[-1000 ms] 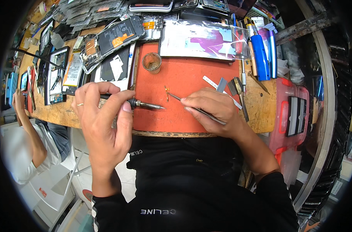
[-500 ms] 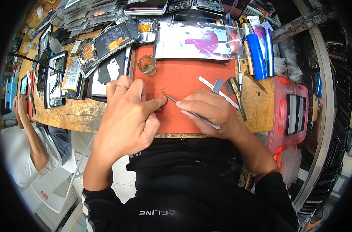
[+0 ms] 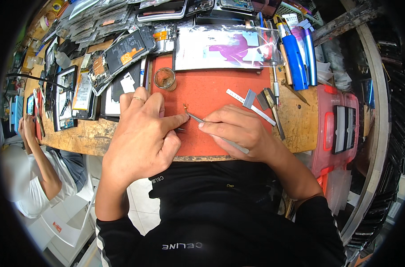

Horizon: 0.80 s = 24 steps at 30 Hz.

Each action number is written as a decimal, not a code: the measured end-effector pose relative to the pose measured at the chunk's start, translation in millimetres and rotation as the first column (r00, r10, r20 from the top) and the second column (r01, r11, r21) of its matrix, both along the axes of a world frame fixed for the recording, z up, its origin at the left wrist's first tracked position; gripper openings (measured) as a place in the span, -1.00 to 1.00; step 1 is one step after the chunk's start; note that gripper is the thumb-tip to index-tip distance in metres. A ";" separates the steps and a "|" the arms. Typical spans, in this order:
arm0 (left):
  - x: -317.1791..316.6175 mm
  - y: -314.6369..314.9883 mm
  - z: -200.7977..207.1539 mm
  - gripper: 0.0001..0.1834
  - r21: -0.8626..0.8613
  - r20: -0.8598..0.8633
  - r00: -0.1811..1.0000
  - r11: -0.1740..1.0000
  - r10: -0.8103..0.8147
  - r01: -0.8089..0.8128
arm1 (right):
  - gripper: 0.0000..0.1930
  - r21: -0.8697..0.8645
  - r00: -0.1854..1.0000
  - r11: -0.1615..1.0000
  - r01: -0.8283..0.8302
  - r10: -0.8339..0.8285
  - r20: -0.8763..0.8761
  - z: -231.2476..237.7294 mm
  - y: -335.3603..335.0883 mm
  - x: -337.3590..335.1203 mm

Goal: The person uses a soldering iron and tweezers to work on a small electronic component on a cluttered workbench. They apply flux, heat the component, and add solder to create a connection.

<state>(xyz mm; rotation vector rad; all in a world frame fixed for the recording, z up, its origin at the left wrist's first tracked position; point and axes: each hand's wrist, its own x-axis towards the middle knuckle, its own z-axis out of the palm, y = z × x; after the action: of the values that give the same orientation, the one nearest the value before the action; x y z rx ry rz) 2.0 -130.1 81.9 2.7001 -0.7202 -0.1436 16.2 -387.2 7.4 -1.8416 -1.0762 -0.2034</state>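
Orange-red matting (image 3: 220, 89) covers the middle of the wooden bench (image 3: 296, 129), and on it, near its centre, a tiny copper-coloured flex part (image 3: 185, 107) lies at the points of metal tweezers (image 3: 211, 131). The tweezers are pinched in the right hand (image 3: 238, 133), fingers closed round the shank; whether the tips actually nip the part cannot be told. The left hand (image 3: 142, 138) is curled beside it, forefinger stretched so that its tip touches the mat just beside the part, and a dark slim tool seems to be tucked under its fingers, though this is mostly hidden. The part is judged very light, thin and easily bent or flicked away, so it is best taken at one end with the tweezer tips and only gentle pressure. Open mat is left behind and to the right of it; a small round brown-filled pot (image 3: 165, 78) stands near on the far left, and flat metal blades (image 3: 256, 100) lie to the right. The near bench edge runs close under both hands, opened phones (image 3: 122, 55) crowding the left.
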 end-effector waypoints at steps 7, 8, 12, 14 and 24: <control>1.1 0.0 1.3 -0.45 0.012 -0.009 1.000 1.000 -0.003 0.003 | -0.59 -0.010 1.000 1.000 0.005 -0.005 0.006 1.2 0.5 -0.8; 1.3 -0.3 1.2 -0.45 0.009 -0.007 1.000 1.000 -0.005 0.005 | -0.58 -0.015 1.000 1.000 0.008 -0.008 0.008 1.0 0.3 -1.3; 1.6 -0.2 1.5 -0.45 0.001 -0.011 1.000 1.000 -0.006 0.006 | -0.58 -0.024 1.000 1.000 0.009 -0.009 0.014 -0.3 -0.1 -2.7; 0.3 -0.4 1.9 -0.45 0.006 -0.032 0.999 1.000 0.003 -0.003 | -0.60 -0.033 1.000 0.999 -0.002 0.002 -0.002 0.4 -1.5 -4.0; -0.4 -0.8 1.1 -0.44 0.005 -0.022 1.000 1.000 -0.004 0.004 | -0.60 -0.104 1.000 0.995 -0.001 0.003 0.022 2.9 -6.3 -8.1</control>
<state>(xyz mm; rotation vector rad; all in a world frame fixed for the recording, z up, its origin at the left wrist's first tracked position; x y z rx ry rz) 1.6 -130.9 83.0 2.6976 -0.7193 -0.1759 8.0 -393.5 10.3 -1.9351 -1.1223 -0.1690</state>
